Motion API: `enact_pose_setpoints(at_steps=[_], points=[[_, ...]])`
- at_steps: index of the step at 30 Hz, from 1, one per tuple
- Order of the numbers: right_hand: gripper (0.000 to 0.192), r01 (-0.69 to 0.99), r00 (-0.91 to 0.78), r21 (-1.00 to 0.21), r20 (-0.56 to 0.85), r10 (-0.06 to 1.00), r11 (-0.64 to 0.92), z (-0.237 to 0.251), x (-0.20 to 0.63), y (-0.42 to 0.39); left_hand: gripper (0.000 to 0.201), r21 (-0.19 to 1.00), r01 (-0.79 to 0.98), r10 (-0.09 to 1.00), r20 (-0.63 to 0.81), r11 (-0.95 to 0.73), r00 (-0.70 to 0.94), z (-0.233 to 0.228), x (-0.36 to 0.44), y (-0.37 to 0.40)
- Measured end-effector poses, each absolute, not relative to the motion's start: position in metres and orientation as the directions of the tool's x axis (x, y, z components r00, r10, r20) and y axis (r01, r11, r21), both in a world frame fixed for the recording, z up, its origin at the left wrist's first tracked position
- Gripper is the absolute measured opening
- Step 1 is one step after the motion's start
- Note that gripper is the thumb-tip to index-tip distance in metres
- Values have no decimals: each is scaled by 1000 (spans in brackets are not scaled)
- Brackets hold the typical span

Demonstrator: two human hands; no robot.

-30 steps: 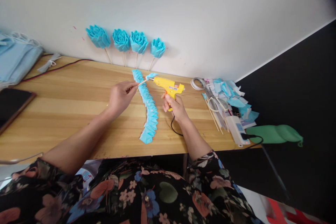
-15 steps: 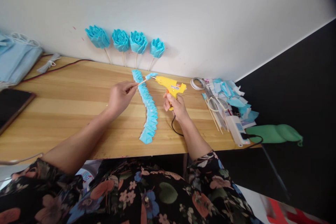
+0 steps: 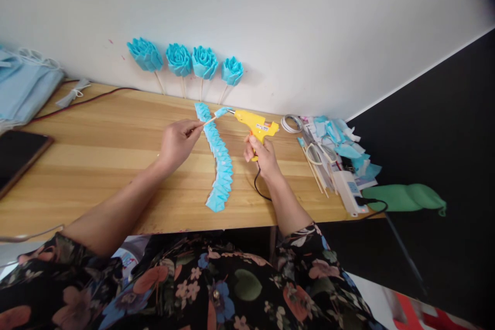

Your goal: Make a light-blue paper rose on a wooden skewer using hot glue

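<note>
Between the closed fingers of my left hand [image 3: 180, 144] is a thin wooden stick [image 3: 209, 121]. A small blue piece [image 3: 221, 112] wraps the stick's far end. My right hand [image 3: 263, 153] grips a yellow hot glue gun [image 3: 253, 121] by its handle, its metal nozzle at the tip of the blue piece; whether they touch I cannot tell. Below them a long strip of overlapping folded blue pieces [image 3: 221, 165] lies on the wooden table [image 3: 116, 165], curving toward the front edge. The black cord [image 3: 258, 185] hangs from the gun's handle.
Several blue flowers on sticks [image 3: 179, 60] lean against the wall. To the right are tape [image 3: 292, 124], scissors [image 3: 314, 153], blue scraps [image 3: 336, 136], loose sticks [image 3: 315, 170] and a power strip [image 3: 349, 193]. Face masks [image 3: 27, 87] and a phone [image 3: 21, 157] lie at the left.
My right hand has drawn the glue gun slightly to the right, so its nozzle sits nearer the blue piece's outer tip. My left hand stays almost still with the stick.
</note>
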State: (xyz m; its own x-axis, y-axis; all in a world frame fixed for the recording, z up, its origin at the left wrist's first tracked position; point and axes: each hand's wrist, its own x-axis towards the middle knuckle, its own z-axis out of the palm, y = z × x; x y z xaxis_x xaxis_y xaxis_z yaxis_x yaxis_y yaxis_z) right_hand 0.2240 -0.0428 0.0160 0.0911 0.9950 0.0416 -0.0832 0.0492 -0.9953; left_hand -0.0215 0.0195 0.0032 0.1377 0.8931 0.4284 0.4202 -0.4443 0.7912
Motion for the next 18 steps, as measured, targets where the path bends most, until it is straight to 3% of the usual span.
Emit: enact_pose_setpoints(at_steps=[12, 18], points=[[55, -65, 117, -995, 71, 991, 78, 12, 227, -41, 26, 799, 407, 895, 421, -443, 146, 6, -21, 18], [49, 277, 133, -951, 179, 975, 137, 9, 235, -40, 24, 803, 393, 893, 421, -448, 159, 6, -21, 18]])
